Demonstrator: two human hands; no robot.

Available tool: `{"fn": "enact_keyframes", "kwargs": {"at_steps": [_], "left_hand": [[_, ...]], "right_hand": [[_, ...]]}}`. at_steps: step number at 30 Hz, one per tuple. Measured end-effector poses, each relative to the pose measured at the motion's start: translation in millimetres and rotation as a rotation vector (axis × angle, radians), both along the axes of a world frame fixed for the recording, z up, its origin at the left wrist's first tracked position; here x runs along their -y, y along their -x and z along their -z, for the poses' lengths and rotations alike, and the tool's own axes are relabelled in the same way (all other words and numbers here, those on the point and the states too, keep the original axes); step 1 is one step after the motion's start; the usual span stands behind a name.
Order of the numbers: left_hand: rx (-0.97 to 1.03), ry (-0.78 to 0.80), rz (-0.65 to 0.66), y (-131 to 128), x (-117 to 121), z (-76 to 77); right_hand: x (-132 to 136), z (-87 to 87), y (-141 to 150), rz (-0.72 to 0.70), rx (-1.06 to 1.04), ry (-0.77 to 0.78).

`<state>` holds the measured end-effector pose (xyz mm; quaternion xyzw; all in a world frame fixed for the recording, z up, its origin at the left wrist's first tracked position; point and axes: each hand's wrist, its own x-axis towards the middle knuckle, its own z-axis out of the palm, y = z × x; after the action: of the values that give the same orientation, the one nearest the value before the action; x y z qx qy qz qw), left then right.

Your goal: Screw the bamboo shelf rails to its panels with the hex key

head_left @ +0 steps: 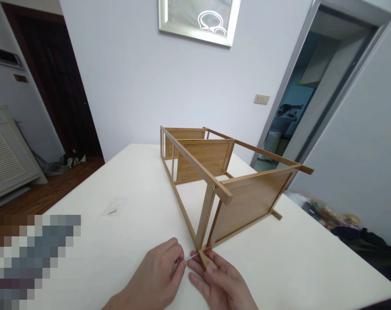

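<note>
A wooden shelf rack (205,160) lies on its side on the white table, its three slatless panels standing upright between the long legs. At the near lower leg end, my right hand (226,282) has its fingers wrapped round the wood. My left hand (161,271) pinches a thin metal hex key (191,257), whose tip meets the leg close to the joint. The fastener under that tip is too small to make out. A round bolt head (214,187) shows on the upper near leg.
On the white table (133,181), a small clear plastic bag (116,206) with a thin metal piece lies to the left. A wall stands behind the table. Clothes and bags (340,219) are heaped beyond its right edge. A doorway opens at the right.
</note>
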<state>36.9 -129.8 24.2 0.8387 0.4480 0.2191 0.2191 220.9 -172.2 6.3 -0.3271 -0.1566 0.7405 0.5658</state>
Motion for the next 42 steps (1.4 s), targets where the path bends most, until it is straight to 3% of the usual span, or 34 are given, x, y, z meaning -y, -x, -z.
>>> {"fn": "enact_keyframes", "kwargs": {"at_steps": [9,15,20,25,29,32,36,39,42], "left_hand": [[-0.033,-0.002,0.001,0.6,-1.3,-4.6],[-0.049,-0.034,0.01,4.1,-2.5,-2.0],[-0.051,-0.035,-0.001,5.5,-3.8,-4.7],[-0.061,-0.037,-0.018,7.0,-5.6,-5.9],[-0.057,-0.009,-0.004,7.8,-8.1,-7.3],[-0.056,0.008,0.008,8.5,-9.5,-7.2],[-0.088,0.029,0.018,10.6,-10.2,-3.4],[-0.075,0.039,0.021,12.8,-10.9,-1.2],[-0.039,0.052,0.0,15.2,-13.7,-1.5]], "right_hand": [[-8.1,-1.1,1.8,-0.116,0.288,0.04],[-20.4,15.2,6.2,-0.168,0.543,-0.034],[-28.5,21.3,12.9,-0.183,0.974,-0.115],[-26.5,-2.7,10.9,-0.233,1.525,-0.426],[-27.5,-8.6,17.0,-0.333,2.023,-0.436],[-28.9,7.3,20.4,-0.279,2.285,-0.511],[-29.3,31.9,17.8,-0.081,2.412,-0.704],[-28.7,36.2,15.7,0.006,2.437,-0.759],[-26.1,31.6,15.0,-0.015,2.412,-0.822]]}}
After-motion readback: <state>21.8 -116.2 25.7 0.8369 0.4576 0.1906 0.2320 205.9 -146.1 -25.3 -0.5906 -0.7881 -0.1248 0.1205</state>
